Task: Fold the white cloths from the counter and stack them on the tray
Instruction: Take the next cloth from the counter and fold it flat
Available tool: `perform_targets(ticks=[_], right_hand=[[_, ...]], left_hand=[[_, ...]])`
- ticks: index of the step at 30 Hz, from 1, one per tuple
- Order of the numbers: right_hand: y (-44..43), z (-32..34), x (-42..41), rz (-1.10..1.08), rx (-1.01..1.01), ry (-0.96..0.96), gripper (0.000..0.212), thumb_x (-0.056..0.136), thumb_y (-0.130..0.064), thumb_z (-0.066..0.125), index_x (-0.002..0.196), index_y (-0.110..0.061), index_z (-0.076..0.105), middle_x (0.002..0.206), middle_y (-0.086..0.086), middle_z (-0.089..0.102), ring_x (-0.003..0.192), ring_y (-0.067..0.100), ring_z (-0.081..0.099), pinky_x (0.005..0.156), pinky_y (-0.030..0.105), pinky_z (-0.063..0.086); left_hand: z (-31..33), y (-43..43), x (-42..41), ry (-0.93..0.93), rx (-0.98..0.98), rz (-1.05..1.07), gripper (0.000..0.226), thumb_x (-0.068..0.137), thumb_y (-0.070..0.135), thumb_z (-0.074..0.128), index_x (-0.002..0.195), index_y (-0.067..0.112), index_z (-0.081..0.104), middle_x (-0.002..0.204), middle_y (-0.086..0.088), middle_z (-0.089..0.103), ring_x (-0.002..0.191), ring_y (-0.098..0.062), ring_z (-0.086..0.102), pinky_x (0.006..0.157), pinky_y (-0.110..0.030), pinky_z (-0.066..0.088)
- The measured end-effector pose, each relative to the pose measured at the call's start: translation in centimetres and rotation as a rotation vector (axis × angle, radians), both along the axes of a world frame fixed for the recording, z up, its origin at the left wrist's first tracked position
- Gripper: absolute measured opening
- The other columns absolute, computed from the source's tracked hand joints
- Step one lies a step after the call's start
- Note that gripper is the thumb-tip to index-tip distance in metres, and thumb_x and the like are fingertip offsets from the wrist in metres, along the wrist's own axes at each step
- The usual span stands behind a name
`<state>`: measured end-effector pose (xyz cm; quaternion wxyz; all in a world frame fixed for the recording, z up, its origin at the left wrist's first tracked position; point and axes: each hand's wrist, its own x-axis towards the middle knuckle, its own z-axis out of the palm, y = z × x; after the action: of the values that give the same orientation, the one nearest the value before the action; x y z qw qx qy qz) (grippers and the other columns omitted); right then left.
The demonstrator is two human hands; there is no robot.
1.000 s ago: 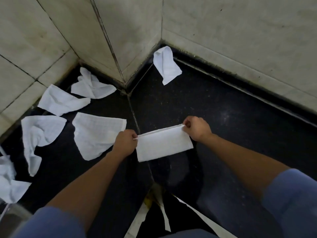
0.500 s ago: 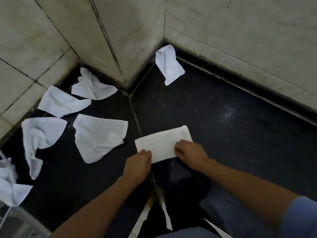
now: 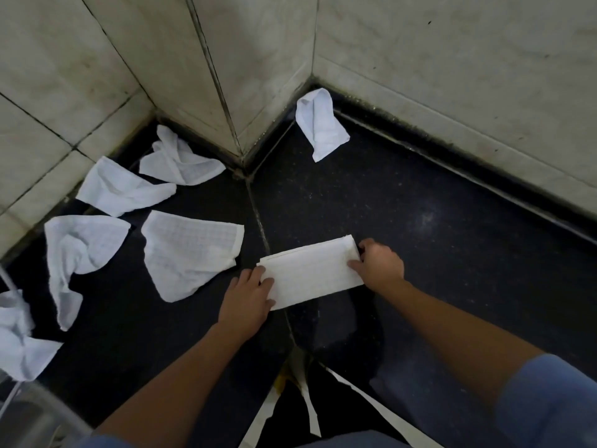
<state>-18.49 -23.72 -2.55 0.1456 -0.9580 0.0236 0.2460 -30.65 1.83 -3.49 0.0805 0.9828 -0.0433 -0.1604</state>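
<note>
Your crumpled cloth at the left is cut off by the frame's edge. Below it a blurred grey shape, possibly the tray, runs out of view. Your left hand covers the folded cloth's near-left corner. Your right sleeve is cropped.

Looks like a kitchen or utility corner: black speckled stone bench butting into pale marble-tiled walls, grimy grout along the joint.

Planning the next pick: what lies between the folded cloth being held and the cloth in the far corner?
Nothing: between the folded cloth and the corner cloth the head view shows only bare black counter.
</note>
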Motion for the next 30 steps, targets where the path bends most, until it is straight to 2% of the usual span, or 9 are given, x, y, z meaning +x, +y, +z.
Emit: perform_targets(ticks=[2, 5, 8, 12, 17, 21, 25, 28, 30], right_hand=[[0.8, 0.1, 0.4, -0.121, 0.032, 0.069, 0.038, 0.082, -0.034, 0.067, 0.116, -0.021, 0.058, 0.108, 0.003, 0.065, 0.096, 0.024, 0.063, 0.077, 0.035, 0.051], [1.2, 0.8, 0.9, -0.249, 0.199, 0.168, 0.027, 0.083, -0.027, 0.066, 0.106, -0.014, 0.067, 0.105, 0.007, 0.066, 0.092, 0.023, 0.062, 0.073, 0.033, 0.048], [1.9, 2.6, 1.0, -0.359, 0.437, 0.164, 0.016, 0.081, -0.020, 0.068, 0.090, -0.007, 0.068, 0.095, 0.008, 0.065, 0.085, 0.020, 0.058, 0.070, 0.033, 0.049], [5.5, 4.7, -0.6, -0.300, 0.583, 0.157, 0.013, 0.077, -0.011, 0.070, 0.088, -0.012, 0.063, 0.086, 0.002, 0.062, 0.077, 0.016, 0.059, 0.059, 0.025, 0.047], [11.3, 3.4, -3.9, -0.080, 0.463, 0.150, 0.024, 0.076, -0.015, 0.072, 0.092, -0.022, 0.056, 0.091, -0.001, 0.061, 0.087, 0.017, 0.060, 0.067, 0.027, 0.046], [14.4, 1.5, -6.1, 0.057, 0.403, 0.129, 0.027, 0.078, -0.019, 0.071, 0.096, -0.022, 0.052, 0.084, -0.005, 0.057, 0.084, 0.016, 0.058, 0.070, 0.026, 0.043], [14.5, 0.8, -6.7, 0.204, 0.357, 0.149, 0.039, 0.079, -0.032, 0.075, 0.109, -0.019, 0.054, 0.092, -0.005, 0.057, 0.086, 0.014, 0.056, 0.076, 0.028, 0.046], [12.4, 1.2, -6.1, 0.326, 0.339, -0.016, 0.025, 0.090, -0.026, 0.062, 0.113, -0.016, 0.060, 0.104, 0.000, 0.063, 0.093, 0.018, 0.061, 0.079, 0.029, 0.048], [10.8, 1.1, -5.5, 0.513, 0.232, -0.169, 0.026, 0.094, -0.019, 0.054, 0.119, -0.015, 0.060, 0.117, 0.003, 0.061, 0.106, 0.021, 0.057, 0.081, 0.032, 0.048]], left_hand=[[0.2, 0.0, 0.3, 0.025, 0.015, -0.003, 0.044, 0.090, 0.038, 0.055, 0.130, 0.019, 0.052, 0.146, -0.004, 0.035, 0.127, -0.026, 0.037, 0.103, -0.040, 0.034], [0.8, 0.2, 0.2, 0.034, -0.001, 0.007, 0.045, 0.092, 0.037, 0.052, 0.133, 0.019, 0.049, 0.145, -0.003, 0.034, 0.129, -0.024, 0.034, 0.107, -0.038, 0.031], [1.4, 0.8, -0.8, -0.018, -0.099, 0.085, 0.040, 0.090, 0.033, 0.056, 0.128, 0.018, 0.054, 0.133, -0.003, 0.046, 0.120, -0.022, 0.042, 0.100, -0.035, 0.036], [2.0, 2.6, -2.6, -0.030, -0.142, 0.175, 0.034, 0.089, 0.033, 0.057, 0.121, 0.020, 0.058, 0.119, 0.000, 0.054, 0.109, -0.018, 0.048, 0.091, -0.031, 0.041], [3.0, 4.4, -4.5, -0.045, -0.161, 0.297, 0.030, 0.089, 0.032, 0.059, 0.117, 0.022, 0.059, 0.114, 0.003, 0.056, 0.105, -0.015, 0.051, 0.087, -0.029, 0.045], [3.1, 5.2, -6.0, -0.039, -0.174, 0.352, 0.028, 0.089, 0.030, 0.059, 0.115, 0.020, 0.060, 0.111, 0.001, 0.056, 0.102, -0.016, 0.051, 0.082, -0.028, 0.044], [2.8, 5.6, -6.6, -0.029, -0.188, 0.382, 0.027, 0.088, 0.028, 0.060, 0.114, 0.018, 0.061, 0.109, -0.001, 0.056, 0.101, -0.019, 0.052, 0.079, -0.031, 0.045], [2.8, 5.1, -5.6, -0.083, -0.215, 0.333, 0.026, 0.089, 0.026, 0.060, 0.112, 0.016, 0.062, 0.109, -0.002, 0.056, 0.099, -0.019, 0.052, 0.078, -0.031, 0.047], [2.8, 3.7, -4.4, -0.130, -0.234, 0.237, 0.027, 0.089, 0.025, 0.058, 0.114, 0.014, 0.062, 0.116, -0.003, 0.055, 0.104, -0.021, 0.052, 0.081, -0.033, 0.048]])
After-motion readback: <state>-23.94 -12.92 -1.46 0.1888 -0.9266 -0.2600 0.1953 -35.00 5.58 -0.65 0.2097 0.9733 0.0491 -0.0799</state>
